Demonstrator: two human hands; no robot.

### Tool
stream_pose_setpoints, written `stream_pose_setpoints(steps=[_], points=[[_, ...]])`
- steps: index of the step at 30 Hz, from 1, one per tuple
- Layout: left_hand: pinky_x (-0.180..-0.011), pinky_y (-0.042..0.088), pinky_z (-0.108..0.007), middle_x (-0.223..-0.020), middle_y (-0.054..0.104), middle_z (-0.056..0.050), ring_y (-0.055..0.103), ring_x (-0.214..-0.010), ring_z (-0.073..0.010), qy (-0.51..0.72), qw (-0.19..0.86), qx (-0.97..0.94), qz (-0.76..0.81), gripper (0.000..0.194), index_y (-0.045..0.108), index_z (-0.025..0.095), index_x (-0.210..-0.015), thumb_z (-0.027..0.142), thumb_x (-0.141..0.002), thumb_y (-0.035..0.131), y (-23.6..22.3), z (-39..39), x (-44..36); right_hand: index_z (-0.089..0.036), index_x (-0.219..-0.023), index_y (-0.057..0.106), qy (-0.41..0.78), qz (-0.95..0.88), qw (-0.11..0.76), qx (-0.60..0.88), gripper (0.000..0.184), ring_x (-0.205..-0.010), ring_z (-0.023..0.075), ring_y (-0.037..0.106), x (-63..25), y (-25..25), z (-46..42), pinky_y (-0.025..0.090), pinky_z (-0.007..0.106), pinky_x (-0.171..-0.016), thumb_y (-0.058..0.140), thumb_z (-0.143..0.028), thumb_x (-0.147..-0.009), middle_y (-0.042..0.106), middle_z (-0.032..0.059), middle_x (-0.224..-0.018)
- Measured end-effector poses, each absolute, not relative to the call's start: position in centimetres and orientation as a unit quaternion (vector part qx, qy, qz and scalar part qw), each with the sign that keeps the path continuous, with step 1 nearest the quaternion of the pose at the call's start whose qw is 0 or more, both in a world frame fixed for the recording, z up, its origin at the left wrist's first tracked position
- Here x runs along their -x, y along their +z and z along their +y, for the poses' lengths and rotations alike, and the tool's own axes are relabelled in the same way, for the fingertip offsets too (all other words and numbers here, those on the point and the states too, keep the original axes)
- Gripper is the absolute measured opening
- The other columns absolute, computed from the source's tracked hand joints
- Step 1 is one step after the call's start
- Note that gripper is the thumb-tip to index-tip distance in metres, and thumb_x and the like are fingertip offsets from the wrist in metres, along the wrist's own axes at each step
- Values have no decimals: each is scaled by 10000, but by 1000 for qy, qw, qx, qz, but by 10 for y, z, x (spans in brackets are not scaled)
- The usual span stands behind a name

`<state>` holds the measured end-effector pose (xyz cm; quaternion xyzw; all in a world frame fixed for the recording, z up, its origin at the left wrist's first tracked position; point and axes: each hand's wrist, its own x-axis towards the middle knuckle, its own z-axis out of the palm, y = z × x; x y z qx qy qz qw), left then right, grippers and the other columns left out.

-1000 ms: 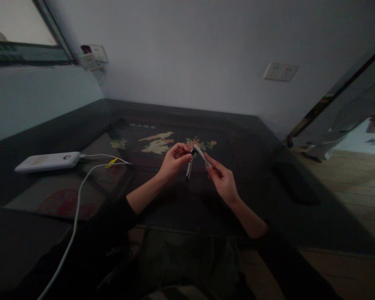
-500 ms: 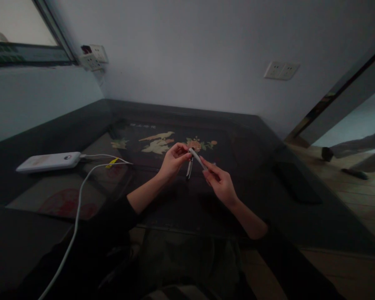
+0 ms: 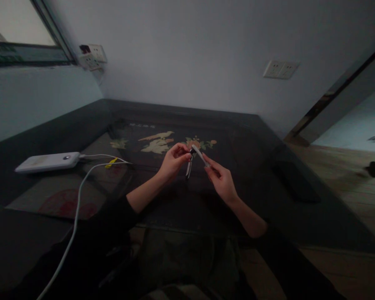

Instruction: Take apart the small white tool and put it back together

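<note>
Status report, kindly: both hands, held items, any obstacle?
Left hand pinching small dark piece. Right hand holding slim pale piece. White cable lying left, clear of hands.

One tabletop (image 3: 237,137) is in view. Above its middle there are two hands, one left hand (image 3: 172,161) and one right hand (image 3: 222,181), with two slim pieces: one pale strip (image 3: 201,156) and one dangling strip (image 3: 188,168). On the tabletop's left part are one white power bank (image 3: 46,162) and one yellow tag (image 3: 111,162); on its right part, one dark slab (image 3: 296,183). Beyond its far corners are four socket plates (image 3: 274,69), two past each.
</note>
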<state>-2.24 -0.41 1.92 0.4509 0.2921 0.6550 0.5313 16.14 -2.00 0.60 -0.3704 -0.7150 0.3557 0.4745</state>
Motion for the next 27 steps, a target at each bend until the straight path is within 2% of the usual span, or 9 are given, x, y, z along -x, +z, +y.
stream_pose_setpoints(steps=[9, 17, 21, 24, 27], points=[[-634, 486, -177, -793, 590, 20, 580, -723, -82, 654, 526, -458, 295, 385, 551, 175, -773, 304, -582, 860, 21, -6, 23, -208, -1316, 631, 357, -719, 473, 363, 417, -851, 215, 672, -160, 5, -22, 552, 293, -604, 549, -272, -912, 737, 83, -1024], [-649, 471, -176, -782, 595, 21, 573, -742, -83, 666, 511, -467, 280, 373, 564, 174, -781, 286, -592, 866, 15, 0, 25, -211, -1317, 636, 392, -711, 463, 355, 433, -673, 170, 606, -159, 5, -25, 502, 269, -520, 565, -321, -904, 712, 76, -895], [-638, 469, -172, -789, 610, 14, 575, -743, -84, 671, 519, -456, 269, 387, 574, 169, -781, 301, -581, 879, 15, 0, 25, -209, -1322, 631, 424, -705, 455, 341, 455, -573, 118, 497, -159, 4, -26, 435, 235, -475, 576, -340, -890, 642, 39, -769], [-634, 471, -174, -794, 613, 15, 577, -735, -83, 671, 519, -456, 268, 387, 575, 169, -781, 299, -583, 881, 15, 0, 24, -212, -1321, 629, 457, -690, 456, 329, 464, -516, 84, 385, -159, 2, -26, 355, 217, -442, 592, -340, -877, 531, -8, -682], [-637, 477, -180, -805, 617, 8, 583, -743, -90, 668, 519, -454, 279, 388, 568, 173, -785, 306, -590, 876, 16, 0, 24, -219, -1342, 607, 496, -668, 456, 316, 480, -502, 74, 334, -158, 1, -25, 303, 213, -432, 587, -335, -877, 429, -37, -654]])
